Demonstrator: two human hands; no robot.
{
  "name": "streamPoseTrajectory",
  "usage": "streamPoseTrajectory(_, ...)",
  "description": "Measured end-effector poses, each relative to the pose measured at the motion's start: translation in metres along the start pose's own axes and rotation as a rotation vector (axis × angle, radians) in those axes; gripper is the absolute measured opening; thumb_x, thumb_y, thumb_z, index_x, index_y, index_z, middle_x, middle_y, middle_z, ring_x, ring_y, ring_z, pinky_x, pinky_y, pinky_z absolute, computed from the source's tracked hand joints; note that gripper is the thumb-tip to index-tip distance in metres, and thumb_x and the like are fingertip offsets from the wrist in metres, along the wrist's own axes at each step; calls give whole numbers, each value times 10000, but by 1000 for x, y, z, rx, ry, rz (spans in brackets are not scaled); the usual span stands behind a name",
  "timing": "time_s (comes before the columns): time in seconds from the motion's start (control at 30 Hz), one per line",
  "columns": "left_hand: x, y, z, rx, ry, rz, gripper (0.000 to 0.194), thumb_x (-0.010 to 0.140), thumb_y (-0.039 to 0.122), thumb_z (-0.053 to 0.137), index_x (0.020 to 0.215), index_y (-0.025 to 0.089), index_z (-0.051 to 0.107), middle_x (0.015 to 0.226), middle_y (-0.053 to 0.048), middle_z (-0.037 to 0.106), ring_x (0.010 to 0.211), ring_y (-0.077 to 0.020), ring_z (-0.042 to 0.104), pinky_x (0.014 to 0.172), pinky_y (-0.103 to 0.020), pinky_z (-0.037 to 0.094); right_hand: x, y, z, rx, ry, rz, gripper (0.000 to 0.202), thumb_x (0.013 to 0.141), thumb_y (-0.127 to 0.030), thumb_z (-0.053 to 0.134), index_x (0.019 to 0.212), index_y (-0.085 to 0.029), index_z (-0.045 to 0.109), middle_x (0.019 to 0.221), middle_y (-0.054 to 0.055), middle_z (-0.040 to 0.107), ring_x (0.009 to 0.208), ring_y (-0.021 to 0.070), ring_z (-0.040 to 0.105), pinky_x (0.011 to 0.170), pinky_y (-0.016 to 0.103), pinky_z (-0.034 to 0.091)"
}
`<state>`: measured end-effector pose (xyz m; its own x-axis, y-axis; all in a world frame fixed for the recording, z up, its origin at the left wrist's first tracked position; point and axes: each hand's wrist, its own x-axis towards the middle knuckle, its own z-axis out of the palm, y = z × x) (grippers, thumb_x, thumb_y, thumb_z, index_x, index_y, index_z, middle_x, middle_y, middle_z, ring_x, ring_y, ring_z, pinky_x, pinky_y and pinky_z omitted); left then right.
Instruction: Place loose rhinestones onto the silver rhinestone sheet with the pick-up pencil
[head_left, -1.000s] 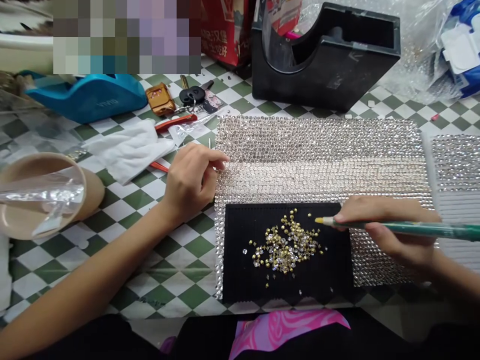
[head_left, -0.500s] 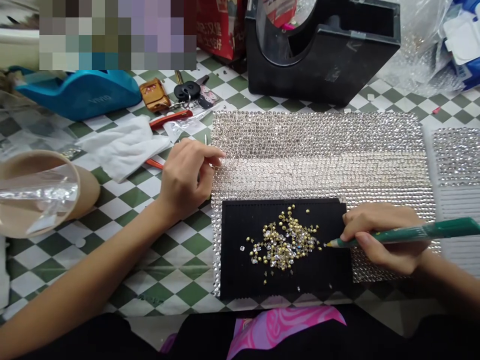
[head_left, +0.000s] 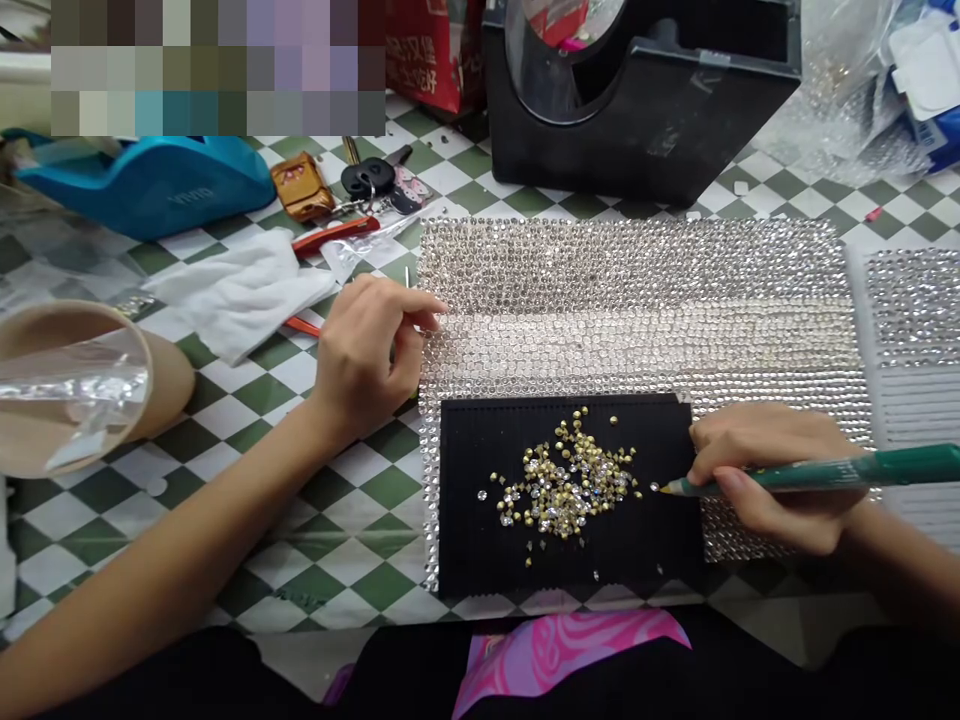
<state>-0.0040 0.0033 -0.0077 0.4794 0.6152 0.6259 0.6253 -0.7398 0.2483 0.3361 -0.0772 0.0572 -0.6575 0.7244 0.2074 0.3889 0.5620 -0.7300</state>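
My right hand (head_left: 780, 475) is closed around a green pen (head_left: 810, 472) with a yellow tip. That tip points left over a black tray (head_left: 480, 555), right at a small clear rhinestone (head_left: 655, 487). A pile of loose rhinestones (head_left: 559, 490), gold-backed and clear, lies mid-tray. The tray rests on a sheet set with rows of rhinestones (head_left: 637, 265). My left hand (head_left: 379, 345) is curled at the sheet's left edge, index finger and thumb drawn together. A thin metal tip rises behind its knuckles; what the fingers hold is hidden.
Behind the sheet stands a black tape dispenser (head_left: 600, 130). A blue dispenser (head_left: 157, 185), keys (head_left: 367, 178), a white cloth (head_left: 240, 290) and a beige cup (head_left: 169, 385) are on the left. Another rhinestone sheet (head_left: 911, 310) lies at right, below plastic wrap (head_left: 832, 120).
The whole view has shifted slightly. My right hand has moved a little to the right relative to the tray, with the rhinestone still at the pen tip. My left hand keeps its place.
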Motion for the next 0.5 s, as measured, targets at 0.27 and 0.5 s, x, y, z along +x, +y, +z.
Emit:
streamPoseTrajectory(0.27,1,0,0,0,-5,-3,318,903,-42,415,1035,200,574,750,7,593,701,-148,518,696,-312,465,1,-5,5,5,-22,7,125,853,-86,462,823,-183,536,570,-29,462,511,65,383,498,225,305)
streamPoseTrajectory(0.5,0,0,1,-6,7,7,338,890,-53,420,1046,206,572,750,1,594,702,-162,511,682,-325,459,-4,-15,-12,-61,64,80,213,848,-65,417,842,-238,542,578,-22,501,489,91,471,464,255,361)
